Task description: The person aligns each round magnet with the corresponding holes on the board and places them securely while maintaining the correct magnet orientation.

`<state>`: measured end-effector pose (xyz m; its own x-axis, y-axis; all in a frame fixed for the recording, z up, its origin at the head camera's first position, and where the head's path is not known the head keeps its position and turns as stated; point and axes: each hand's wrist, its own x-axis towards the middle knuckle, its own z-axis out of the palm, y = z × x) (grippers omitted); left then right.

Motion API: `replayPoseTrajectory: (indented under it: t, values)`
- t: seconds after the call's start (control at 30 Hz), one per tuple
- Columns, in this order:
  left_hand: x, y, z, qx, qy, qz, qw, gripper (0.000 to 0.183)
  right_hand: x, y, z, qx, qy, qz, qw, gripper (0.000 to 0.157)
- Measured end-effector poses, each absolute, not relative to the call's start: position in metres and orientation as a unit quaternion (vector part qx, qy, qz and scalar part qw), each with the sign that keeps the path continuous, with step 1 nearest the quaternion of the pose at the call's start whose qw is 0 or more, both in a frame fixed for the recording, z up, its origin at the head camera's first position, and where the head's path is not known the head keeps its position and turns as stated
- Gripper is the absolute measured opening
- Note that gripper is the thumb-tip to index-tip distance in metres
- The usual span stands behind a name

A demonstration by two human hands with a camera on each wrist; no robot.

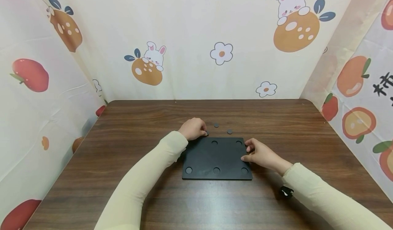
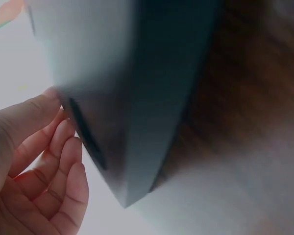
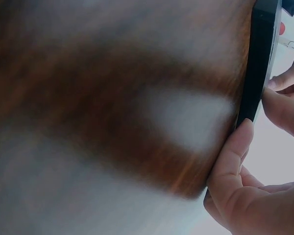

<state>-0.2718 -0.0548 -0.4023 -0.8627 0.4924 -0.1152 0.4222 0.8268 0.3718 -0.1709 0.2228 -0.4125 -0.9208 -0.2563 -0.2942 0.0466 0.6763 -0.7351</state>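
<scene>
A thin black board [image 1: 215,158] with round recesses lies flat on the table. My left hand [image 1: 193,129] is at its far left corner, pinching a small dark disc [image 1: 207,133] that mostly hides behind the fingertips. In the left wrist view that hand's thumb and curled fingers [image 2: 49,156] meet the board's edge; the disc cannot be made out there. At the board's right side, my right hand [image 1: 258,153] holds the edge between thumb and fingers. A grey disc [image 1: 188,170] sits in the near left recess.
Two loose dark discs [image 1: 216,125] [image 1: 229,131] lie on the brown wooden table [image 1: 147,117] beyond the board. Printed curtains [image 1: 190,25] stand behind the table and at both sides. A black device [image 1: 286,192] hangs under the right wrist.
</scene>
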Motion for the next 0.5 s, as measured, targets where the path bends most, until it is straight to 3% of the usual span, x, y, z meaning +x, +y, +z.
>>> replayPoseTrajectory:
  t: [0.5]
  values:
    - [-0.2633,-0.0499,-0.3930,0.244,0.941,0.204,0.112,0.014,-0.1707,0.2225,-0.4131,-0.060,0.897,-0.397,0.186,0.062]
